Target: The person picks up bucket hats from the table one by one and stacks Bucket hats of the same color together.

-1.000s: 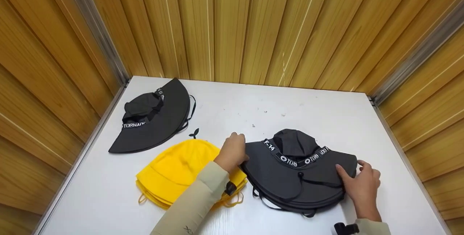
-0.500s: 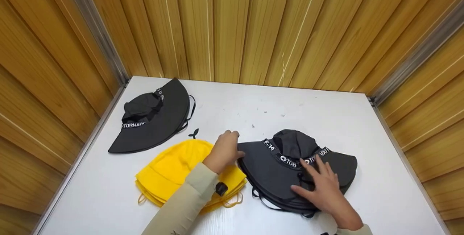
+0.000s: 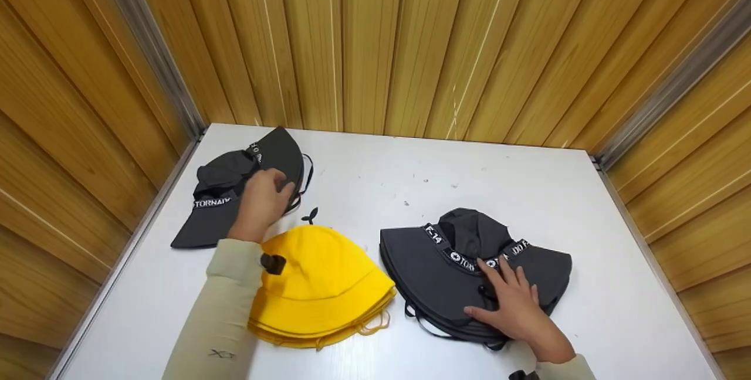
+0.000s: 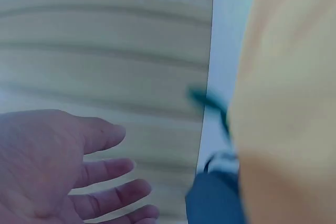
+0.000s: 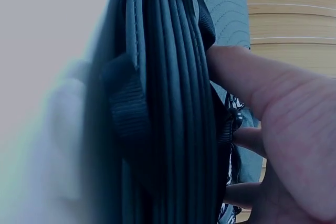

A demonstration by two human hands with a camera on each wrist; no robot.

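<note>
On the right of the head view lies a stack of dark grey bucket hats (image 3: 419, 277) with a lettered band. My right hand (image 3: 516, 304) rests on the brim, fingers spread; the right wrist view shows its thumb (image 5: 233, 69) against the layered brims (image 5: 176, 103). My left hand (image 3: 261, 204) is over the brim of the dark grey bucket hat (image 3: 284, 151) at the back left. In the left wrist view its fingers (image 4: 107, 171) are apart with nothing between them. Yellow bucket hats (image 3: 328, 274) are stacked between the hands, a sprout-shaped trim (image 3: 310, 216) on top.
The white tabletop (image 3: 375, 186) carries a few small marks. Wood-grain panels (image 3: 375, 46) close off its back and both sides. A black strap (image 3: 309, 172) loops out from the left dark hat, and a yellow cord (image 3: 375, 326) trails from the yellow stack.
My left hand has left the right dark stack's edge and crossed leftward past the yellow hats to the left dark hat. My right hand has moved from the right edge to the middle front brim.
</note>
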